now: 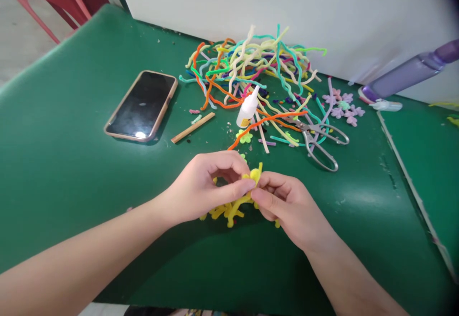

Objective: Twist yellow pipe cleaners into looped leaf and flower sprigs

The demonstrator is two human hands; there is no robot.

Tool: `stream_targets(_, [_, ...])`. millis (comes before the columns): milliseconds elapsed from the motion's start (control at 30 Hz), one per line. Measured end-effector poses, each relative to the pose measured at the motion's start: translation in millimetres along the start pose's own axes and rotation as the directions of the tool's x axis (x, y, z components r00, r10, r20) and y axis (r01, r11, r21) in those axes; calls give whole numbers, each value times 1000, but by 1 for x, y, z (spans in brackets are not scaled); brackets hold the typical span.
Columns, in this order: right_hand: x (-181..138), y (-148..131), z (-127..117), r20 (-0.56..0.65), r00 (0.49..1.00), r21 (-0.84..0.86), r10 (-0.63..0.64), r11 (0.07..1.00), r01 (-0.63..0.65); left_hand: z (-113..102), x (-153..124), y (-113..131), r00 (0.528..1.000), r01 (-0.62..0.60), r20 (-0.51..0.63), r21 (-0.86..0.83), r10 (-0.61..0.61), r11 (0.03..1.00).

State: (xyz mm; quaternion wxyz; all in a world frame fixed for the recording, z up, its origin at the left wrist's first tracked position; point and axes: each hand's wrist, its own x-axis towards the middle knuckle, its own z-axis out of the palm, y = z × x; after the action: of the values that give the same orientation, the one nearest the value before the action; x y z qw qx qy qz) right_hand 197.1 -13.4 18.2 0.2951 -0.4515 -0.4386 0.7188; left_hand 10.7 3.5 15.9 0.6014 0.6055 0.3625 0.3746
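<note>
Between my two hands is a small yellow pipe cleaner (256, 174), bent into a rounded loop with one end sticking up. My left hand (218, 182) pinches it from the left with thumb and forefinger. From the right, the thumb and fingers of my right hand (283, 201) are closed on the same piece, touching the left fingertips. Just below lie several yellow pipe cleaner pieces (229, 211) on the green table (179, 258), partly hidden by my hands. A light green pipe cleaner flower (244, 136) sits just beyond my fingers.
A tangle of coloured pipe cleaners (247, 62) lies at the back. Before it stand a white glue bottle (247, 110), scissors (319, 136) and a wooden stick (192, 128). A phone (141, 105) is left; purple flowers (344, 105) and a purple bottle (405, 74) are right.
</note>
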Motion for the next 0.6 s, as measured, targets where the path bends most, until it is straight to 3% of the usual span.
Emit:
stream_targets(200, [-3, -4, 6, -166, 979, -238, -116, 968, 75, 1, 1, -2, 995, 58, -84, -30, -60, 998])
stream_targets(367, [-7, -3, 15, -292, 907, -432, -303, 888, 158, 3, -1, -5, 988, 102, -109, -83, -111, 991])
stream_targets(600, [-8, 0, 14, -244, 813, -649, -528, 712, 268, 2, 1, -1, 975, 196, -45, -304, -219, 932])
